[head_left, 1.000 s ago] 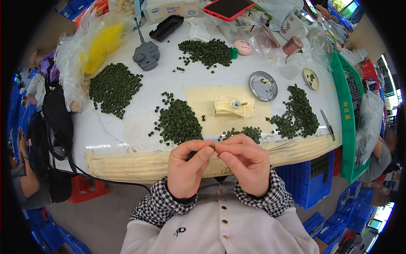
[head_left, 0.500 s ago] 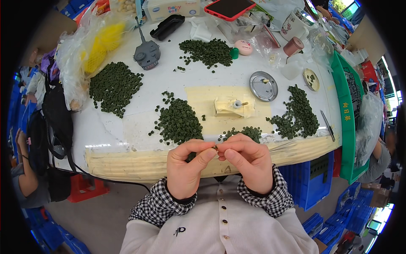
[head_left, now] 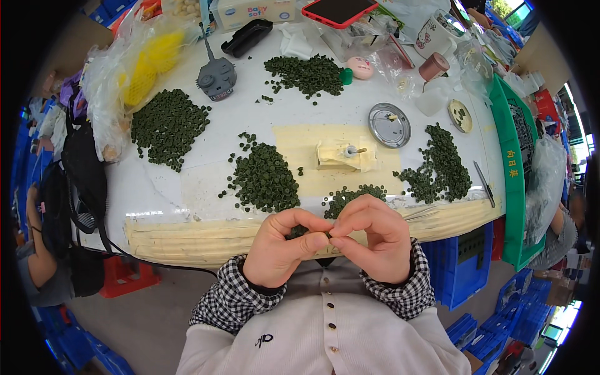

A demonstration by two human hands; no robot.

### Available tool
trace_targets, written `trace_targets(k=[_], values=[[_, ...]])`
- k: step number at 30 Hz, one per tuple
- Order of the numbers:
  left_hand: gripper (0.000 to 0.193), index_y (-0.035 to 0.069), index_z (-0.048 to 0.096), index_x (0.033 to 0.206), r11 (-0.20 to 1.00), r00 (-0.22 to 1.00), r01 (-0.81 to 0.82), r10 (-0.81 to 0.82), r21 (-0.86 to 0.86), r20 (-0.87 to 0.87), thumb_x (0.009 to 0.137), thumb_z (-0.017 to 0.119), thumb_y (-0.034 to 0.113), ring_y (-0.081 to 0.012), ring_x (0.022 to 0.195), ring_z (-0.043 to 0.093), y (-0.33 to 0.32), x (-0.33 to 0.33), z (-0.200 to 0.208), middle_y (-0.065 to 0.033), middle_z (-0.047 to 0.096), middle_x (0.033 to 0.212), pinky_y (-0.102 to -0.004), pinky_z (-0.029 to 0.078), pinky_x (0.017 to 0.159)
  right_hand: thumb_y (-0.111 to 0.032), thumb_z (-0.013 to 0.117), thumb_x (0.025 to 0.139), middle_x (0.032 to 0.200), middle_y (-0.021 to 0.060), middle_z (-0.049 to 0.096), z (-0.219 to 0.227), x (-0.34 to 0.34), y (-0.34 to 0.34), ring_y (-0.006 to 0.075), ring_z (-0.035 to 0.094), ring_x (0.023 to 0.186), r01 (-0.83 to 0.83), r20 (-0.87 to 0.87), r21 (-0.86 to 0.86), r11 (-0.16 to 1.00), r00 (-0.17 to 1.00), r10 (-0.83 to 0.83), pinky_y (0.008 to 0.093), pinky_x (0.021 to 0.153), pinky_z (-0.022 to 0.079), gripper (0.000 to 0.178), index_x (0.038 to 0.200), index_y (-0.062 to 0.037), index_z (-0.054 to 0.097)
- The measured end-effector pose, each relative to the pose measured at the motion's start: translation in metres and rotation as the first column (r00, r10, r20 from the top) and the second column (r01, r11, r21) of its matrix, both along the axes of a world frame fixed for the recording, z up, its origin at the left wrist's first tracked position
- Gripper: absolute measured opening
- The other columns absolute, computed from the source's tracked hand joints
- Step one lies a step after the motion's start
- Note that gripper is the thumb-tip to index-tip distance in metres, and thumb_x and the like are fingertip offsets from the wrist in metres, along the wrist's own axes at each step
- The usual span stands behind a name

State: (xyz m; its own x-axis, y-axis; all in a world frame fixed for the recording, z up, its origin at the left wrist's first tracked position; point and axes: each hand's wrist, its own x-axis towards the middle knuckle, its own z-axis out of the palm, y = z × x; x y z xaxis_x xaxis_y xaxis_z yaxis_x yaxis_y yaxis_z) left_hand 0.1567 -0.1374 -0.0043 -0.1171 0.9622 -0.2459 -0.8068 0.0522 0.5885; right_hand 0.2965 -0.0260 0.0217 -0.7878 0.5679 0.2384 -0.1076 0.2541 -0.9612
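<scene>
Here, with left hand (head_left: 275, 251) and right hand (head_left: 379, 242) meeting at pinched-together fingertips, grips a tiny, mostly hidden dark piece (head_left: 328, 235) on the near side of the taped block (head_left: 337, 156); has heaps of green parts (head_left: 265, 179) left, right and beyond that block on the table (head_left: 240, 122).

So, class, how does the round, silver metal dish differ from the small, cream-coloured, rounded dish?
The metal dish is larger than the cream dish. The metal dish is shiny grey; the cream dish, pale and duller. The cream dish lies farther right than the metal dish. Both rest on the white table, holding small pieces.
</scene>
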Motion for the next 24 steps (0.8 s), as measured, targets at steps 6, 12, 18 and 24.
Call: trace_targets(k=[6, 12, 18, 24], values=[[0.011, 0.000, 0.065, 0.094, 0.996, 0.994, 0.073, -0.077, -0.050, -0.081, 0.086, 0.062, 0.007, -0.0028, 0.055, 0.039, -0.001, -0.004, -0.001, 0.0006, 0.058, 0.071, -0.0181, 0.030, 0.048, 0.002, 0.072, 0.070, 0.081, 0.0076, 0.060, 0.005, 0.002, 0.004, 0.0173, 0.059, 0.073, 0.029, 0.021, 0.144, 0.989, 0.999, -0.033, 0.0260, 0.064, 0.047, 0.017, 0.085, -0.0028, 0.067], [0.011, 0.000, 0.065, 0.092, 0.991, 0.981, 0.102, -0.115, -0.088, -0.159, 0.088, 0.060, 0.009, -0.0023, 0.058, 0.042, -0.003, -0.007, 0.006, 0.0009, 0.059, 0.072, -0.0177, 0.033, 0.051, -0.001, 0.075, 0.067, 0.080, 0.0073, 0.059, 0.006, 0.002, 0.004, 0.0188, 0.059, 0.072, 0.057, 0.006, 0.361, 0.931, 0.998, -0.063, 0.0270, 0.060, 0.048, 0.020, 0.085, -0.0028, 0.067], [0.011, -0.002, 0.064, 0.092, 0.997, 0.957, 0.057, -0.068, -0.047, -0.283, 0.087, 0.060, 0.006, -0.0075, 0.077, 0.057, -0.004, -0.007, 0.007, -0.0056, 0.066, 0.085, -0.0210, 0.046, 0.072, -0.001, 0.075, 0.066, 0.080, 0.0078, 0.059, 0.003, 0.001, 0.004, 0.0196, 0.059, 0.072, 0.078, -0.020, 0.439, 0.895, 0.997, -0.077, 0.0278, 0.060, 0.048, 0.019, 0.083, -0.0025, 0.066], [0.010, -0.003, 0.065, 0.092, 0.999, 0.920, 0.019, -0.036, -0.048, -0.390, 0.085, 0.061, 0.003, -0.0046, 0.072, 0.053, -0.004, -0.006, 0.004, -0.0025, 0.065, 0.081, -0.0196, 0.044, 0.066, 0.005, 0.070, 0.069, 0.082, 0.0087, 0.063, 0.006, 0.001, 0.004, 0.0203, 0.061, 0.073, 0.037, 0.026, 0.318, 0.947, 0.999, -0.048, 0.0279, 0.063, 0.049, 0.017, 0.084, -0.0019, 0.066]])
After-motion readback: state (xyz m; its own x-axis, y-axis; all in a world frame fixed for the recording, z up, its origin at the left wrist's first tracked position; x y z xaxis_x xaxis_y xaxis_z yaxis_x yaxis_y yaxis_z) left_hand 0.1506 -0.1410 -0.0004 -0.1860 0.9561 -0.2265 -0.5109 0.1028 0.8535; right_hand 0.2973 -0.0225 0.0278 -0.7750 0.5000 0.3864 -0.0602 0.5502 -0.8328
